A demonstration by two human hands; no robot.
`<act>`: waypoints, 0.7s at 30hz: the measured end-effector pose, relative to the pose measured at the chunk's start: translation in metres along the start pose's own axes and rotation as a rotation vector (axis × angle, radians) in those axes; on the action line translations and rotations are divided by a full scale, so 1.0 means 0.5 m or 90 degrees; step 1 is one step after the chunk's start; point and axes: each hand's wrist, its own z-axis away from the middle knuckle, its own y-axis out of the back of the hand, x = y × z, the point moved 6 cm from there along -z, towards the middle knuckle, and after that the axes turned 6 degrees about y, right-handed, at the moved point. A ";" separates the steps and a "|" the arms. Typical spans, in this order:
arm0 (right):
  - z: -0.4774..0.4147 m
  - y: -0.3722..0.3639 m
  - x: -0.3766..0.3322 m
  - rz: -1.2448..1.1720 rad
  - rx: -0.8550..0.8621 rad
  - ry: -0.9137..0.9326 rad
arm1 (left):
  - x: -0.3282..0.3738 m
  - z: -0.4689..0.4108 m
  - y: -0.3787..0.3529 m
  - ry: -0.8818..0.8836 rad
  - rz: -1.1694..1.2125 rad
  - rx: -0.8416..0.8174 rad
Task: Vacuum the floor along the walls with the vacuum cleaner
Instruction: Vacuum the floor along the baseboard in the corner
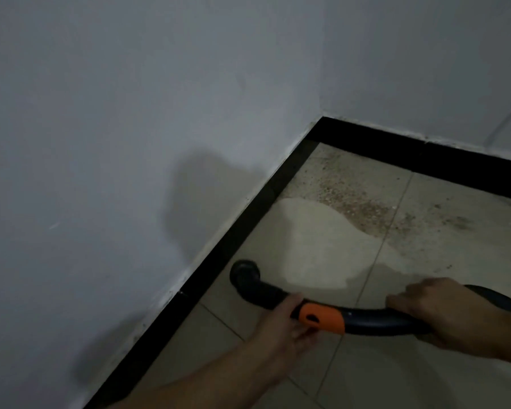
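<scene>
head view, dim room.

vacuum tube [375, 318]: one. rigid, smooth black plastic, bent in a shallow arc. set across the lower middle of the frame, low over the floor. round open mouth [244, 273] turned toward the left wall, just beside the skirting. contact with the floor not discernible.

orange sleeve [322, 317]: one. matte moulded plastic with a dark oval slot, wrapped round the tube between the two hands.

hose [499, 299]: one. dark, curving off the right edge behind the right hand.

left hand [281, 326]: one. fingers clasped round the tube at the near edge of the orange sleeve, thumb on top, somewhat blurred.

right hand [443, 314]: one. fingers clenched round the rear of the tube, knuckles up.

floor [322, 364]: pale beige square tiles, matte, with thin grout lines.

grit [351, 196]: one patch. brown, speckled, spread out from the corner. a cleaner pale swath between it and the tube mouth.

skirting [233, 240]: two strips, black and glossy, meeting at the corner.

walls [101, 113]: two. plain white paint, lightly scuffed, with soft grey shadows on the left one.
</scene>
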 end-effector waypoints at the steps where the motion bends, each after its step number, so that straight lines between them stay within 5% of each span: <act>1: -0.007 -0.004 -0.022 0.009 -0.013 0.014 | -0.024 0.002 0.030 0.000 0.021 0.034; 6: -0.077 -0.014 -0.136 0.029 -0.013 0.039 | -0.012 0.012 0.121 -0.080 0.030 0.141; 12: -0.078 -0.004 -0.086 0.025 0.059 -0.125 | 0.087 -0.029 0.052 -0.061 -0.164 0.070; 17: -0.080 0.029 -0.028 0.009 0.109 -0.248 | 0.186 -0.083 -0.052 -0.150 -0.252 0.077; 19: -0.094 0.043 -0.004 0.009 0.114 -0.286 | 0.225 -0.102 -0.061 -0.260 -0.400 0.160; 21: -0.105 0.049 0.020 0.004 0.122 -0.303 | 0.258 -0.117 -0.051 -0.394 -0.711 0.289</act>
